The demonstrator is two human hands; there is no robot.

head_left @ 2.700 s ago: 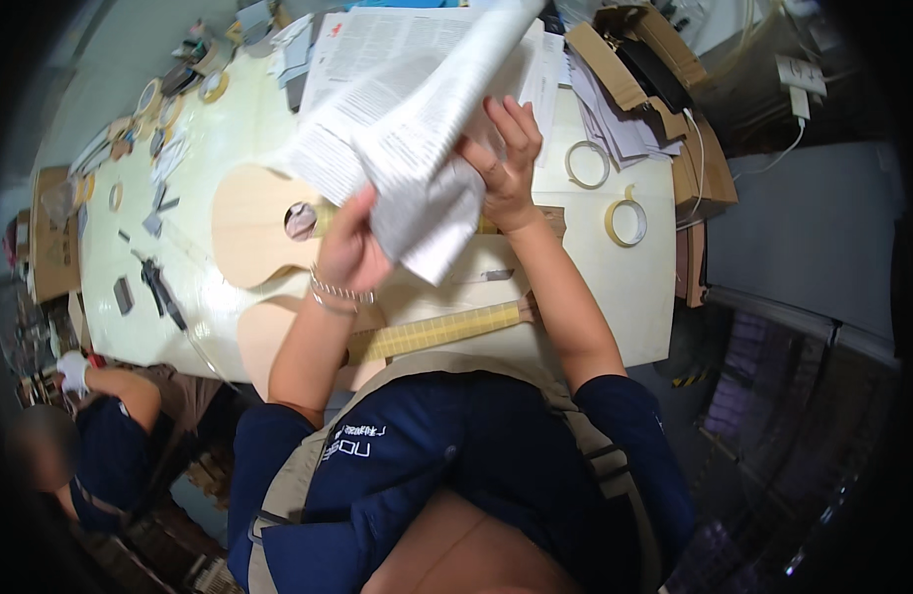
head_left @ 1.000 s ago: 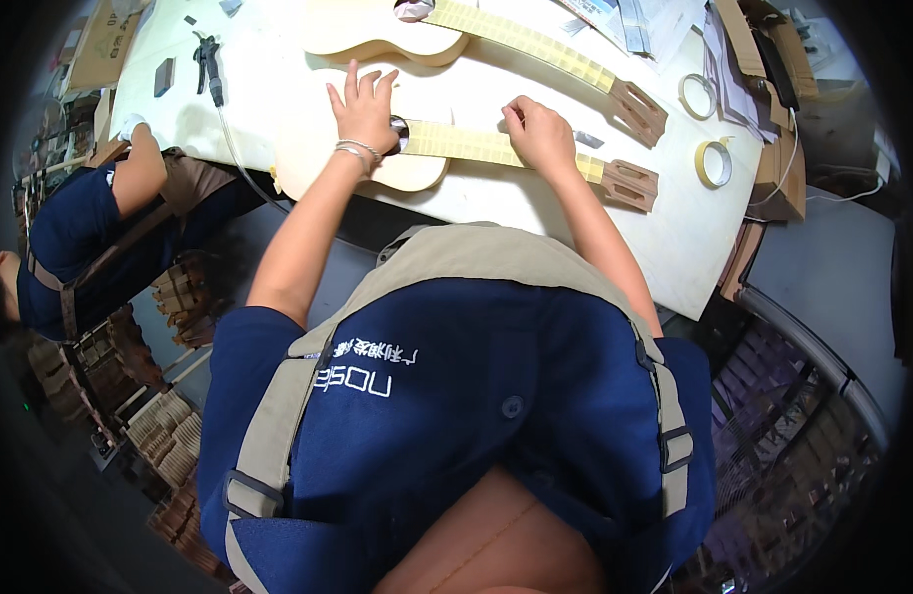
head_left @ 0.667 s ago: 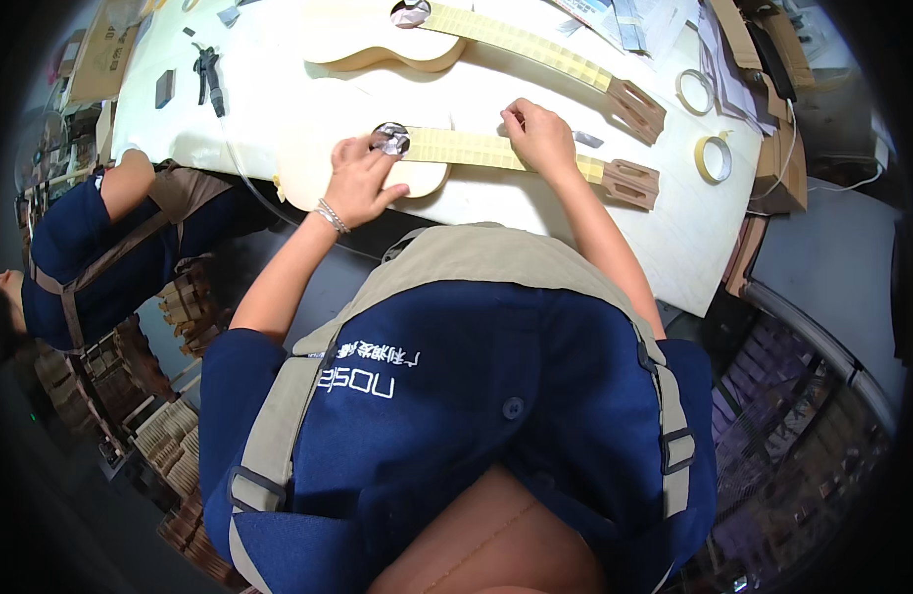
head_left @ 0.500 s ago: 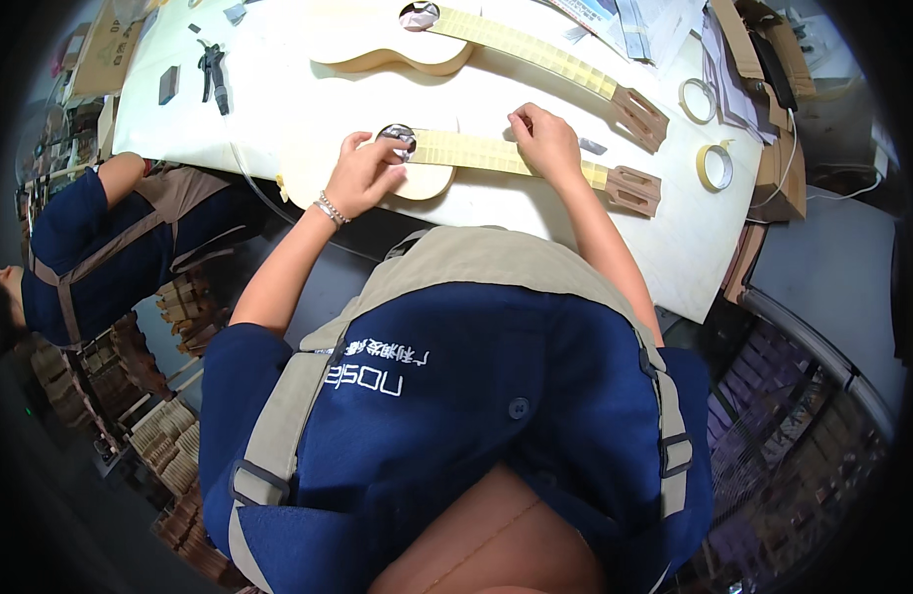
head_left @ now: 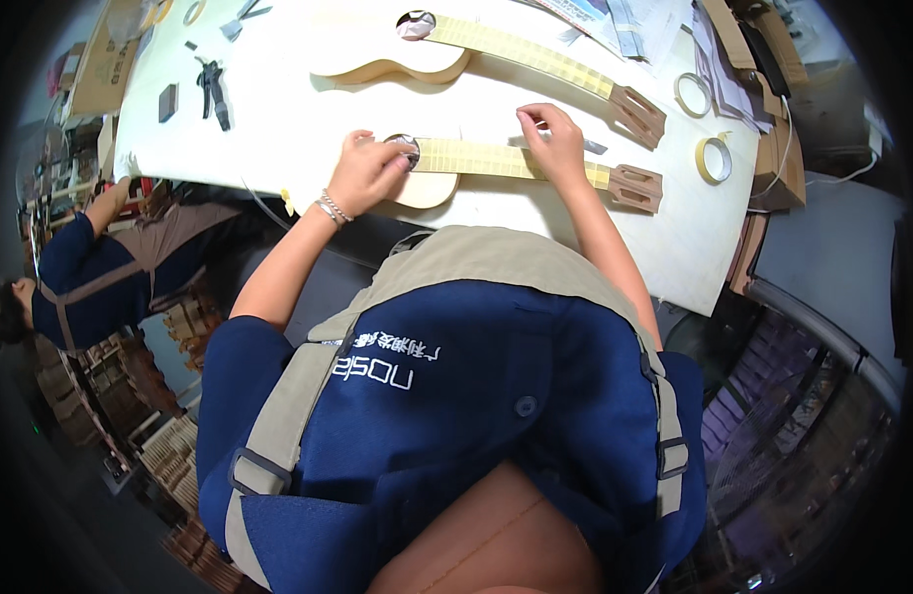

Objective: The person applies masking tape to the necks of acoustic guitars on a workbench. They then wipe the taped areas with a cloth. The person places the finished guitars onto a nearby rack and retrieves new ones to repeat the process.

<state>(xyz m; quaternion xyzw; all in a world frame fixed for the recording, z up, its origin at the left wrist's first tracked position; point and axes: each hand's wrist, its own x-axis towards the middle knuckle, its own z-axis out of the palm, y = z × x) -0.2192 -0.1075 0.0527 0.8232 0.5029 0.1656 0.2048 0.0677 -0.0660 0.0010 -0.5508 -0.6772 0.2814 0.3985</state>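
A pale, unfinished guitar (head_left: 427, 191) lies across the near part of the table, its neck (head_left: 486, 158) covered in yellow masking tape and its slotted headstock (head_left: 635, 188) to the right. Over the body, my left hand (head_left: 365, 174) reaches its fingers to the rim of the soundhole (head_left: 405, 148), with the thumb a little apart. Crumpled shiny material shows inside the hole. My right hand (head_left: 557, 145) is above the taped neck, thumb and forefinger brought together; what they pinch, if anything, is too small to make out. Behind it lies a thin grey metal strip (head_left: 594, 148).
A second taped guitar (head_left: 407, 65) lies farther back. Two tape rolls (head_left: 715, 160) (head_left: 693, 95) sit at the right, near papers and cardboard boxes (head_left: 787, 163). An air blow gun (head_left: 213, 94) and a dark block (head_left: 168, 103) lie at left. A co-worker (head_left: 130, 257) stands beyond the left edge.
My left fingers have closed in on the soundhole, the thumb nearer the forefinger. My right hand has shifted slightly right. The co-worker's arm has moved, and the view has shifted a little.
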